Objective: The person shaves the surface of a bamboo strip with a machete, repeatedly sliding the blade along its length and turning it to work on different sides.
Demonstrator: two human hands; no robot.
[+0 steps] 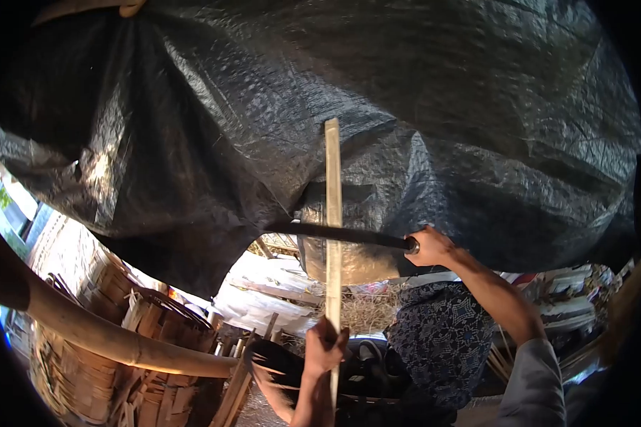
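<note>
My left hand (323, 349) is closed around the lower part of a long, pale bamboo strip (333, 164), which stands almost upright in front of me. In my right hand (431, 247) is the handle of a machete (356, 234), its long dark blade pointing left. The blade crosses the strip at about mid-length, above my left hand. A dark patterned cloth (441, 334) hangs over my lap, below my right forearm.
A black plastic tarp (214, 128) hangs across the upper view. Woven bamboo baskets (157, 320) stand at lower left, behind a thick bamboo pole (142, 349). Fine shavings (367, 310) lie beyond my left hand, and several split bamboo pieces (238, 391) lean beside it.
</note>
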